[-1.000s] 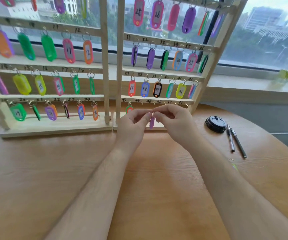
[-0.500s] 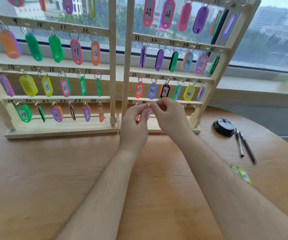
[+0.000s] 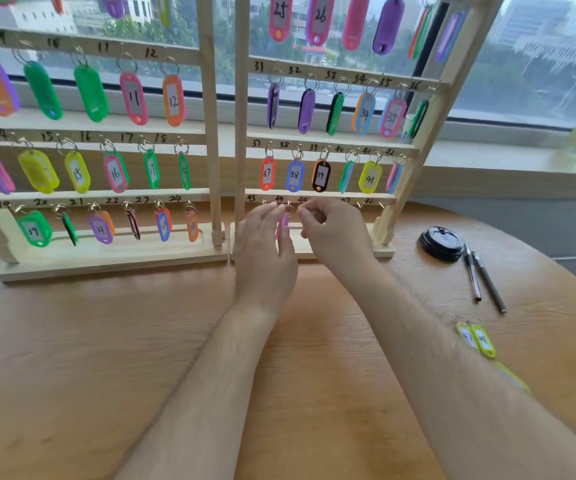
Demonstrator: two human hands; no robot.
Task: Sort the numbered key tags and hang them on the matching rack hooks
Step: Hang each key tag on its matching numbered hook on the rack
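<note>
Pink key tag [image 3: 283, 225] upright, ring end up under bottom rail [image 3: 335, 194], left hand [image 3: 266, 251] and right hand [image 3: 335, 233] pinching its ring

A: Support?
B: Wooden table [image 3: 106, 341], right edge rounded.
A: Standing on it?
B: Left rack [image 3: 106, 263] and right rack [image 3: 383, 252], side by side toward the far edge.
A: Loose items?
B: Black lid [image 3: 440, 243] near the right rack's foot; two pens [image 3: 473, 275] just beside it; yellow key tags [image 3: 477, 337] toward the right edge.
</note>
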